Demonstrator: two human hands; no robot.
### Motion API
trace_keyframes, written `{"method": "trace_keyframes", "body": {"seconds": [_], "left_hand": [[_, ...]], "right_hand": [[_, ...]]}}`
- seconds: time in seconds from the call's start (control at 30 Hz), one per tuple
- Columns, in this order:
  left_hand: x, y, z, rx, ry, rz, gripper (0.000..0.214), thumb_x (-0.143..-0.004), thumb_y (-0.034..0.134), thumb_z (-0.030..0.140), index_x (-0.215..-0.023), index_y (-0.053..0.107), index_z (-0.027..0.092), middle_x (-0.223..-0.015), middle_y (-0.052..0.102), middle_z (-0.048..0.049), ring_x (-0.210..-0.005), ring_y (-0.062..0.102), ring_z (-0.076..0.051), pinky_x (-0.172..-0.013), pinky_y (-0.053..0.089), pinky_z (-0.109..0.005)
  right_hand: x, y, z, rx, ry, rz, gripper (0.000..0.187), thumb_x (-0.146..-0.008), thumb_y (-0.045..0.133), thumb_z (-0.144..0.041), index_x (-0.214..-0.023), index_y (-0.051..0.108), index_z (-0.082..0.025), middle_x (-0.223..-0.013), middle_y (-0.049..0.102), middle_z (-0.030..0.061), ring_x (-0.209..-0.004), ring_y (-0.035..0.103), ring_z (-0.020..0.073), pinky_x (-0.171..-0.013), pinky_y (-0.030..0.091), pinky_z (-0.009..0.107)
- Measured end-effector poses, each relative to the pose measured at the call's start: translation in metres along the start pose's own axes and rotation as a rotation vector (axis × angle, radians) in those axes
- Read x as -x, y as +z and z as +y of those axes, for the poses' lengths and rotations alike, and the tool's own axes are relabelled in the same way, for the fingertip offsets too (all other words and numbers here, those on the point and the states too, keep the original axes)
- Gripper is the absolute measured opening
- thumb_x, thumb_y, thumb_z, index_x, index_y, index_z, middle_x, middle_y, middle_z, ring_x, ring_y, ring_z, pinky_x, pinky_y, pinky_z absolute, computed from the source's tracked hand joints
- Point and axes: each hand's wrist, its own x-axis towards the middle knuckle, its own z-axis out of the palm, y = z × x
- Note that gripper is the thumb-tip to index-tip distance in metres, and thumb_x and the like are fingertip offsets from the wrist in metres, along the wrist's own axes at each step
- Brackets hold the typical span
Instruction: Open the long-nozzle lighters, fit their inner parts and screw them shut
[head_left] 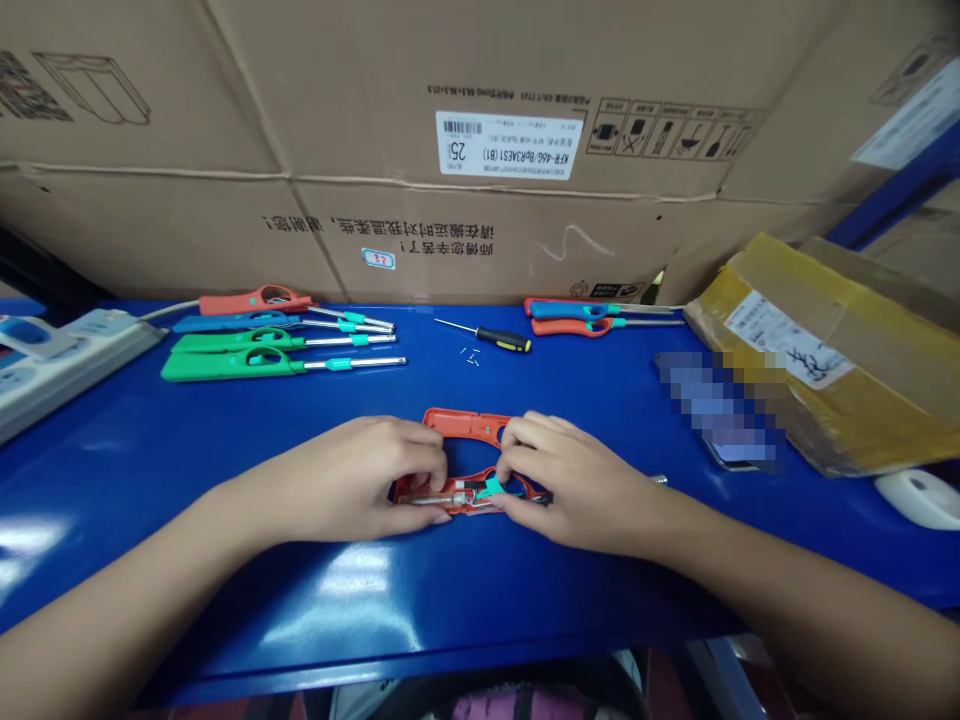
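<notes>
An opened orange lighter half (457,492) lies on the blue table, its inner parts showing. My left hand (375,475) grips its left end between thumb and fingers. At its right side my right hand (562,485) is closed, fingertips at the teal trigger (491,488). Whether those fingers pinch the trigger or the shell is partly hidden. Just behind lies the other orange shell half (461,424), apart from the first, its right end covered by my right hand. A metal tip (658,480) shows past my right wrist.
Several long-nosed lighters (225,360) lie at the back left, near a power strip (75,360). A screwdriver (504,340) and a few screws (471,358) lie mid-table. More lighters (574,325), a phone (720,410), a taped carton (840,360) and a white mouse (921,498) are right.
</notes>
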Motion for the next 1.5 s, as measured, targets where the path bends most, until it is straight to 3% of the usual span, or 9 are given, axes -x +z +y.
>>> {"method": "trace_keyframes", "body": {"seconds": [0.23,0.37,0.5,0.63,0.87,1.13,1.2,1.37,1.5], "left_hand": [[-0.004,0.003,0.001,0.177,-0.046,-0.032,0.027,-0.098,0.056,0.038,-0.082,0.065,0.019,-0.075,0.066,0.0003,-0.063,0.057,-0.012,-0.058,0.040,-0.025],[-0.005,0.004,-0.008,0.074,-0.127,0.126,0.024,-0.098,0.058,0.041,-0.094,0.067,0.020,-0.087,0.067,-0.0012,-0.070,0.060,-0.014,-0.062,0.044,-0.026],[-0.007,0.009,-0.008,-0.015,-0.030,0.272,0.022,-0.094,0.066,0.039,-0.105,0.066,0.020,-0.106,0.066,-0.0047,-0.097,0.063,-0.020,-0.082,0.049,-0.031],[-0.010,0.018,0.000,0.013,0.065,0.237,0.018,-0.093,0.068,0.038,-0.096,0.066,0.021,-0.101,0.067,-0.0017,-0.094,0.062,-0.018,-0.083,0.047,-0.030],[-0.014,0.032,0.007,0.107,0.018,0.212,0.006,-0.097,0.061,0.027,-0.098,0.064,0.021,-0.096,0.069,0.0008,-0.086,0.064,-0.015,-0.078,0.047,-0.029],[-0.011,0.029,0.007,0.015,-0.017,0.263,0.017,-0.094,0.066,0.038,-0.098,0.065,0.021,-0.094,0.069,-0.0009,-0.088,0.065,-0.019,-0.077,0.048,-0.032],[-0.011,0.029,0.008,-0.002,-0.008,0.263,0.017,-0.094,0.066,0.038,-0.098,0.067,0.021,-0.095,0.070,-0.0007,-0.089,0.066,-0.019,-0.077,0.048,-0.032],[-0.012,0.034,0.007,-0.020,0.006,0.228,0.019,-0.095,0.066,0.040,-0.099,0.070,0.022,-0.096,0.071,-0.0003,-0.088,0.068,-0.018,-0.077,0.048,-0.031],[-0.014,0.035,0.007,-0.010,0.018,0.233,0.029,-0.087,0.074,0.049,-0.096,0.070,0.021,-0.094,0.072,0.0006,-0.085,0.068,-0.018,-0.075,0.048,-0.031]], "right_hand": [[0.001,0.001,-0.007,-0.178,0.190,-0.014,0.011,-0.087,0.063,-0.015,-0.077,0.065,-0.018,-0.087,0.063,0.0021,-0.089,0.058,0.0164,-0.079,0.044,0.031],[0.003,-0.001,-0.010,-0.157,0.227,-0.041,0.003,-0.084,0.066,-0.017,-0.082,0.066,-0.019,-0.087,0.062,0.0018,-0.087,0.056,0.0165,-0.077,0.043,0.031],[0.004,-0.002,-0.011,-0.199,0.282,-0.083,0.004,-0.083,0.068,-0.019,-0.084,0.064,-0.019,-0.091,0.062,0.0013,-0.082,0.056,0.0144,-0.074,0.042,0.029],[0.004,-0.005,-0.006,-0.263,0.319,-0.023,0.006,-0.084,0.065,-0.019,-0.079,0.063,-0.020,-0.086,0.061,-0.0004,-0.079,0.056,0.0136,-0.072,0.041,0.029],[0.002,-0.012,0.005,-0.189,0.356,0.058,0.010,-0.084,0.063,-0.019,-0.075,0.061,-0.021,-0.082,0.061,-0.0009,-0.078,0.057,0.0147,-0.071,0.041,0.030],[0.002,-0.018,0.015,-0.049,0.342,0.138,0.005,-0.091,0.060,-0.024,-0.088,0.061,-0.021,-0.094,0.061,0.0032,-0.087,0.058,0.0175,-0.079,0.044,0.032],[0.006,-0.024,0.012,-0.061,0.276,0.072,0.011,-0.093,0.059,-0.026,-0.083,0.058,-0.021,-0.089,0.060,0.0012,-0.082,0.056,0.0159,-0.075,0.043,0.031],[0.018,-0.042,0.008,-0.092,0.139,-0.374,0.017,-0.089,0.068,-0.039,-0.093,0.060,-0.025,-0.100,0.065,0.0001,-0.094,0.058,0.0191,-0.079,0.042,0.032],[0.022,-0.050,0.014,-0.143,0.176,-0.424,0.008,-0.093,0.057,-0.020,-0.100,0.059,-0.024,-0.103,0.066,-0.0001,-0.093,0.060,0.0168,-0.079,0.044,0.031]]}}
